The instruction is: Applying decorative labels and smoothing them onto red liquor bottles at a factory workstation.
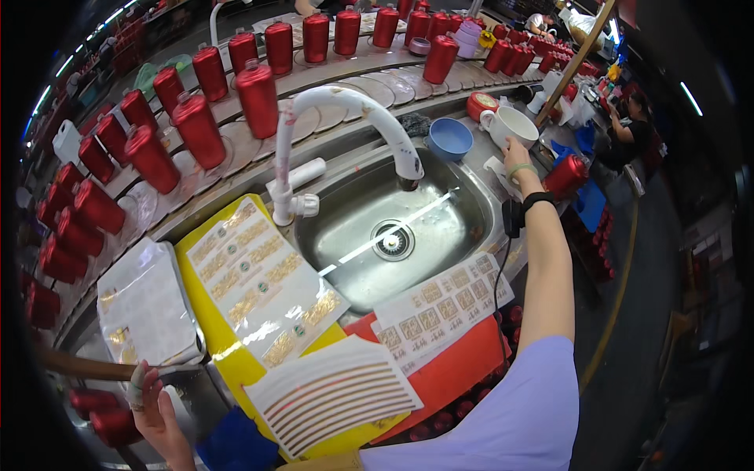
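My right arm reaches to the far right of the sink, where my right hand [519,159] is against the near side of a white mug [512,127]. Its fingers are small and partly bunched, so I cannot tell whether they grip the mug or only touch it. A white cloth or paper [496,168] lies beside that wrist. At the lower left, my left hand [159,420] is raised with its fingers apart and nothing in it; wrapping covers a fingertip. Sheets of gold decals [263,276] and a sheet of curved stripes [338,392] lie between my arms.
A steel sink [353,271] with a white faucet [338,96] fills the middle. A blue bowl [451,139] stands at its far right corner. Behind it, several red bottles [258,98] stand on a curved conveyor [314,118]. Another person [631,133] sits at the right.
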{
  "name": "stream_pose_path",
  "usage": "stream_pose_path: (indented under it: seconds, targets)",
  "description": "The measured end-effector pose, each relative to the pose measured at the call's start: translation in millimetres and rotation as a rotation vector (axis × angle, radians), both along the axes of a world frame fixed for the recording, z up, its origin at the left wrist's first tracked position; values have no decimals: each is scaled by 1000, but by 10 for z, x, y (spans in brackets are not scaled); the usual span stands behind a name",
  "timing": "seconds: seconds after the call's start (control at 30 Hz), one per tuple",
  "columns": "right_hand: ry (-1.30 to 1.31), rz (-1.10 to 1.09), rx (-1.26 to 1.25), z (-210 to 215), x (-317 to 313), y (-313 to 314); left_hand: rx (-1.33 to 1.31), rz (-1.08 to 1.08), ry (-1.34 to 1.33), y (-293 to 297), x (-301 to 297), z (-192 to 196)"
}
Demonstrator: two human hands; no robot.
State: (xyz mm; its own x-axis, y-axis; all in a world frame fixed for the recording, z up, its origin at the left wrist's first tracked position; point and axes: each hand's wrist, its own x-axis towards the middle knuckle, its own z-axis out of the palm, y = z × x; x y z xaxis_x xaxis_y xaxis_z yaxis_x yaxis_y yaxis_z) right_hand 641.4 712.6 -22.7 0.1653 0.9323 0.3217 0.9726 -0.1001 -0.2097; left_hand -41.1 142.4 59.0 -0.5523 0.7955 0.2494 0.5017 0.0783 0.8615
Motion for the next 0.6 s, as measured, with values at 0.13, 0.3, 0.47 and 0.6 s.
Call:
stream_pose_path:
  seconds: [0.13,0.3,0.47,0.6]
  targets:
    - [147,268,75,218,-355,-258,70,-43,-18,-204,-28,76]
    - [125,453,-239,319,-1267,-590,96,16,-6,-508,-41,173]
    - [-129,289,-359,164,-1308,-507,149,47,-16,-731,-65,267]
    - [-271,196,-320,284,-1654,-828,189,85,28,-965,-133,337]
